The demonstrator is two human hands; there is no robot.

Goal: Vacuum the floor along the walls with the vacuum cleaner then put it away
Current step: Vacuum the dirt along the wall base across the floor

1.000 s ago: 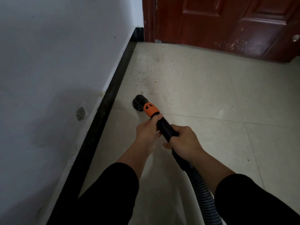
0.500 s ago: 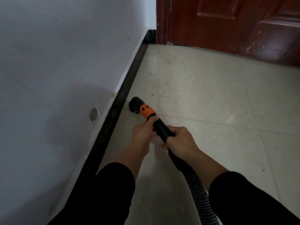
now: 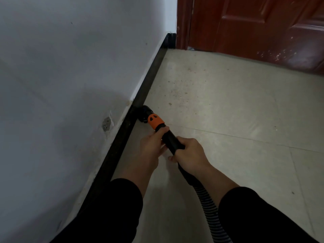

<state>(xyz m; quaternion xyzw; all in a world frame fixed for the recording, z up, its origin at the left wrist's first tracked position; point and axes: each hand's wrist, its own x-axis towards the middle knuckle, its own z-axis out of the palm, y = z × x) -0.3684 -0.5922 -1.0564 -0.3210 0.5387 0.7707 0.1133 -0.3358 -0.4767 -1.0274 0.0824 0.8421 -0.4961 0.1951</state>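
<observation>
Your left hand (image 3: 150, 146) grips the black wand (image 3: 171, 137) of the vacuum cleaner just behind its orange collar (image 3: 155, 121), fingers curled round the tube. Your right hand (image 3: 191, 153) wraps the same wand just behind, at 4 o'clock from the left hand, with the thumb tucked underneath. From your right hand the ribbed hose (image 3: 208, 207) runs toward 5 o'clock, passes between your 2 black sleeves (image 3: 114, 207) and leaves the view at the bottom edge.

The nozzle (image 3: 144, 114) lies at 11 o'clock from your left hand, down on the floor (image 3: 228, 111) right at the black baseboard (image 3: 150, 74). It seems to touch the board, though both are dark and the line between them is lost. The baseboard runs from 7 o'clock up to 12 o'clock along the foot of the white wall (image 3: 70, 58). A small grey wall plate (image 3: 107, 124) sits low on that wall, at 9 o'clock from the nozzle. Specks of dirt (image 3: 175, 92) lie scattered on the pale tiles at 1 o'clock from the nozzle, toward the dark red door (image 3: 254, 27) that fills the view's 1 o'clock corner.
</observation>
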